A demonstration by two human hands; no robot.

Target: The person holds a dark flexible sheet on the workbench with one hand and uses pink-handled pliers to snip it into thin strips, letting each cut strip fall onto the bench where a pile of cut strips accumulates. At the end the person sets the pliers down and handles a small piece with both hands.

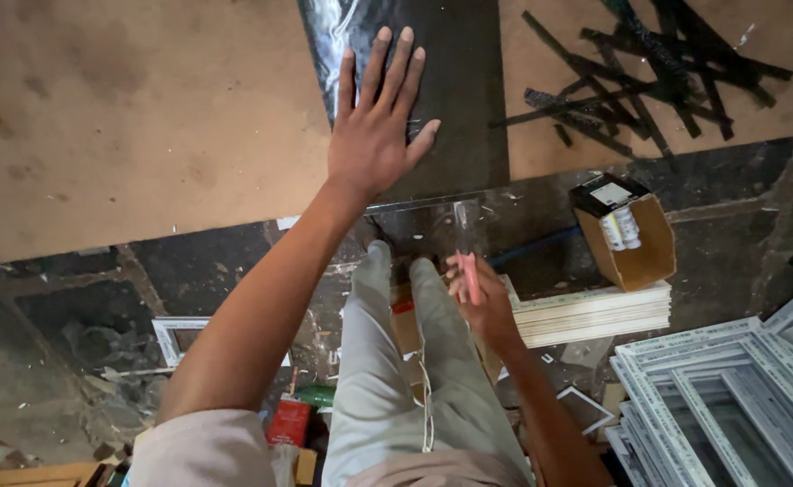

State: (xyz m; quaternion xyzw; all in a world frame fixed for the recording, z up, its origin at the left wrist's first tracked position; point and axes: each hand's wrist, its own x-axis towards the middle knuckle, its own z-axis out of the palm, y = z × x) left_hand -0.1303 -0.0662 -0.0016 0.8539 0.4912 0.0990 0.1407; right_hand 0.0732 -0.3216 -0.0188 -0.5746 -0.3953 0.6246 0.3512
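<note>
My left hand [374, 122] lies flat with fingers spread on a dark glossy sheet [464, 99], which rests on a brown board table [144, 117]. The sheet's near edge meets the table's front edge. Below that edge, my right hand [485, 298] is closed around a thin pink stick-like tool [470, 275], held upright just under a narrow clear strip [462, 225] that hangs down from the sheet's edge. I cannot tell whether the tool touches the strip. My legs in grey trousers [396, 379] stand between the two arms.
Black offcut strips [640, 81] are scattered on the table's far right. On the floor are an open cardboard box [631, 239] with tubes, stacked white profiles [595, 311], white window frames [721, 397], a small white frame [175, 338] and a red can [290, 419].
</note>
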